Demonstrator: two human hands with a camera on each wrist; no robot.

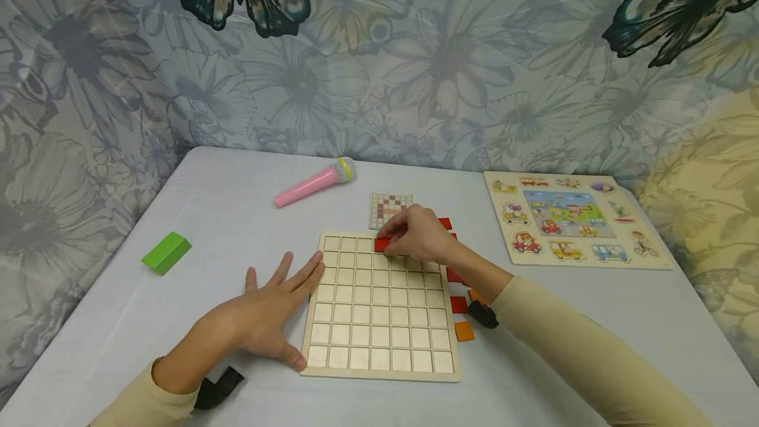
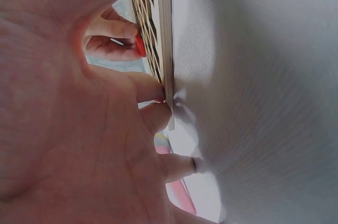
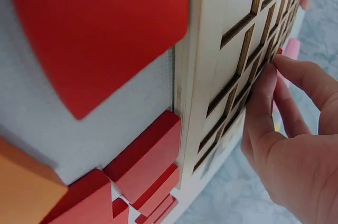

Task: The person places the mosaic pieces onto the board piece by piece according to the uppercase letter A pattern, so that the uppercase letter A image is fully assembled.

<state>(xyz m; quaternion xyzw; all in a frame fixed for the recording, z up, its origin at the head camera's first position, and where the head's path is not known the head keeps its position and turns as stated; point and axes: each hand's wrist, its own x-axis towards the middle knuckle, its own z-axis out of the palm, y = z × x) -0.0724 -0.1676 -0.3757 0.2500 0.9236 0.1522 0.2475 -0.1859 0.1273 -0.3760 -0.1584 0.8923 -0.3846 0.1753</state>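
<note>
A wooden grid board [image 1: 379,375] with square cells lies flat in the middle of the white table. Over its top row, my right hand [image 1: 418,234] pinches a red square tile [image 1: 381,245] between thumb and fingertips. The tile also shows in the left wrist view as a red sliver [image 2: 140,46] at the fingertips. My left hand [image 1: 269,315] rests spread along the board's left side, its fingertips and thumb touching the edge. Just behind the board is a small pattern card [image 1: 379,206], partly covered by the right hand.
Several red tiles [image 1: 458,305] and an orange tile [image 1: 465,331] lie along the board's right edge, partly under the right forearm. A green block [image 1: 167,254] sits at left. A pink toy microphone [image 1: 308,186] lies at the back, and a picture puzzle board [image 1: 504,236] at back right.
</note>
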